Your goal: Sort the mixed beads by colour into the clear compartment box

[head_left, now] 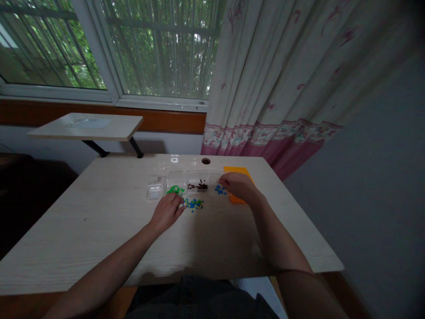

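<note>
A clear plastic tray [156,191] with several compartments lies on the pale wooden table [99,221]. One compartment holds green beads [175,190], another dark brown beads [198,186], another blue beads [219,190]. A loose pile of mixed blue, green and yellow beads [194,204] sits on the table just in front of the tray. My left hand [167,212] rests beside that pile, fingertips pinched at its left edge. My right hand [238,185] hovers over the blue beads, fingers curled together; what they hold is too small to see.
An orange sheet [237,170] lies under my right hand near the table's right edge. A cable hole [206,161] is at the back edge. A small side table [86,126] stands under the window; a curtain [282,88] hangs at the right.
</note>
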Motion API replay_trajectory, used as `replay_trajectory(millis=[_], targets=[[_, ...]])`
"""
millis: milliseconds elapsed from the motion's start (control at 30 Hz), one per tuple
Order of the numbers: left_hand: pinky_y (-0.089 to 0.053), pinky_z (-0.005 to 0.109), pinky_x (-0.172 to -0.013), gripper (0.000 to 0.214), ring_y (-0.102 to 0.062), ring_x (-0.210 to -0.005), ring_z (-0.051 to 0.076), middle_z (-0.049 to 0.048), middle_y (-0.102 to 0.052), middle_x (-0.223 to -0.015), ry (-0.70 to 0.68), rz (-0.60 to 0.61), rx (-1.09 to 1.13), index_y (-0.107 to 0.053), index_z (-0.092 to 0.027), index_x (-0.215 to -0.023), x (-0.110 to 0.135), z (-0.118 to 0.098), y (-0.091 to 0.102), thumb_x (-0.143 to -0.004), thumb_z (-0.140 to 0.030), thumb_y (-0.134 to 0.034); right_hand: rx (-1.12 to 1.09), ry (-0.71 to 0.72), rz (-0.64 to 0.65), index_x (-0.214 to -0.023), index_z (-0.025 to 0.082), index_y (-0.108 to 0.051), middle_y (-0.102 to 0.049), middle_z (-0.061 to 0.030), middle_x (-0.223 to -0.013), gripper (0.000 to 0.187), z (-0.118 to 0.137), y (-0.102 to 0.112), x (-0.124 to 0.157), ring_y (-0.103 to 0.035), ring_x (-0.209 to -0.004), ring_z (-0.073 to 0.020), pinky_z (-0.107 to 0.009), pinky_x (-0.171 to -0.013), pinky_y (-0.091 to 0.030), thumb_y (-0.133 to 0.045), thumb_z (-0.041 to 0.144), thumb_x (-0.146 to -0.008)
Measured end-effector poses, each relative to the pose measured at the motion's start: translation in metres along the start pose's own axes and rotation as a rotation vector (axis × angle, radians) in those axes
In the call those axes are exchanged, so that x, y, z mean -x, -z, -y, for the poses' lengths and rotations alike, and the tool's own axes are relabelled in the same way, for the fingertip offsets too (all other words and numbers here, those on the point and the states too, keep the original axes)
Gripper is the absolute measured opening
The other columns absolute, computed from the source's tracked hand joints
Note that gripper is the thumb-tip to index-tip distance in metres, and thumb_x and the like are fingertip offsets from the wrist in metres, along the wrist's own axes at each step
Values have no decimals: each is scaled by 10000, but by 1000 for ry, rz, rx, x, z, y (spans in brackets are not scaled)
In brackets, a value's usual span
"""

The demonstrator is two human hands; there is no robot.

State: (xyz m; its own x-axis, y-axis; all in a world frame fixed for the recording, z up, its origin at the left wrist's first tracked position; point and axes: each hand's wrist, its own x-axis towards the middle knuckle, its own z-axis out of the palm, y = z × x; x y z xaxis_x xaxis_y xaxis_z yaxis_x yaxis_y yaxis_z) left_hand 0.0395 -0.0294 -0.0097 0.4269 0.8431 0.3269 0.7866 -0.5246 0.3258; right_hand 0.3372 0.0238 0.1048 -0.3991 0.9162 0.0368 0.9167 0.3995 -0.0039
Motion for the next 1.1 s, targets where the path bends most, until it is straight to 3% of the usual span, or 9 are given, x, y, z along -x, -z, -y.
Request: replay_trajectory(millis=[467, 633, 833, 1100], targets=[[-445, 382, -806, 267, -550, -899, 253, 101, -603, -929, -38, -8, -101, -627, -177, -943, -2, 0, -5, -1011, -314, -408, -22, 35, -54, -973, 184, -750, -744, -87, -955, 301, 10, 0, 3, -653, -885, -179, -235, -747, -407, -483, 322, -983], [-451, 353, -824, 232, -553, -911, 227, 85, -581, -912, 16, -102, 197, -593, -177, -928, -3, 2, -5, -1006, -320, -428, -67, 127, -40, -981, 200, -744, -747, -72, -966, 297, 34, -4, 2, -656, -888, -177, -251, -758, -399, -471, 318, -992], [-438, 308, -765, 259, -533, -844, 188, 51, -555, -854, 103, -182, 551, -586, -192, -874, -4, 3, -9, -989, -384, -455, -180, 382, 39, -1054, 216, -728, -740, -64, -1020, 240, 66, -18, 2, -663, -944, -177, -255, -786, -417, -513, 295, -981], [-436, 309, -754, 361, -539, -797, 184, 32, -576, -790, 202, -142, 731, -588, -184, -818, -6, -2, -18, -953, -492, -454, -122, 417, 0, -1138, 192, -681, -729, -85, -990, 258, 97, -37, 5, -660, -924, -198, -278, -766, -427, -535, 331, -978]])
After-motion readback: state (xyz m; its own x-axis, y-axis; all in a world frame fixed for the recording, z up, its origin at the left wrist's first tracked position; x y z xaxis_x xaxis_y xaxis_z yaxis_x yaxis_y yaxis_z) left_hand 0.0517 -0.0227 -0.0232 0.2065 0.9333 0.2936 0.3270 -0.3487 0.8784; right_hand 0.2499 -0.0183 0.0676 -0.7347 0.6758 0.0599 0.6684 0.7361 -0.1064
